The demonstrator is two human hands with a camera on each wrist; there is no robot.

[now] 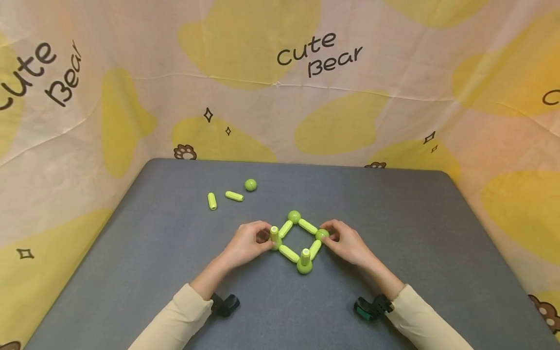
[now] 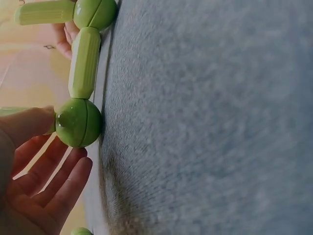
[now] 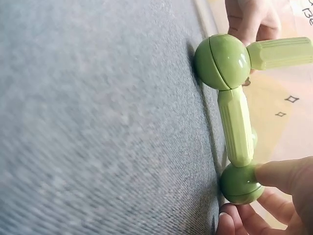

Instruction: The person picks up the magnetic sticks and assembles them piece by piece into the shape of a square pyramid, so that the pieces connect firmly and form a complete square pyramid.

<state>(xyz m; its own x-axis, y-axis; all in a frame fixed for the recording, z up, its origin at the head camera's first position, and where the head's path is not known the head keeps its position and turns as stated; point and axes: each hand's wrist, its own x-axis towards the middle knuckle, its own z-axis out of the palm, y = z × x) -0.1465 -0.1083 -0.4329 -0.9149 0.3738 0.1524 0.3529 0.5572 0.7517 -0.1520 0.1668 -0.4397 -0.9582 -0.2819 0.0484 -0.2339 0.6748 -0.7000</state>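
A square frame of light-green building rods and darker green balls lies on the table in the head view. Rods stand upright on two of its balls, the left and the near one. At the left corner my left hand [image 1: 248, 244] pinches the upright rod [image 1: 274, 233] low down, its thumb by the left ball [image 2: 79, 123]. My right hand [image 1: 347, 242] holds the right ball [image 1: 322, 235] between thumb and fingers. Untouched are the far ball [image 1: 294, 217] and the near ball [image 1: 304, 267], which carries the other upright rod [image 1: 305, 255].
Beyond my left hand lie two loose rods, one [image 1: 212, 201] pointing away and one [image 1: 234, 196] crosswise, with a loose ball [image 1: 251, 184] beside them. A patterned cloth [image 1: 245, 58] hangs behind the grey table [image 1: 131, 272] and along its sides.
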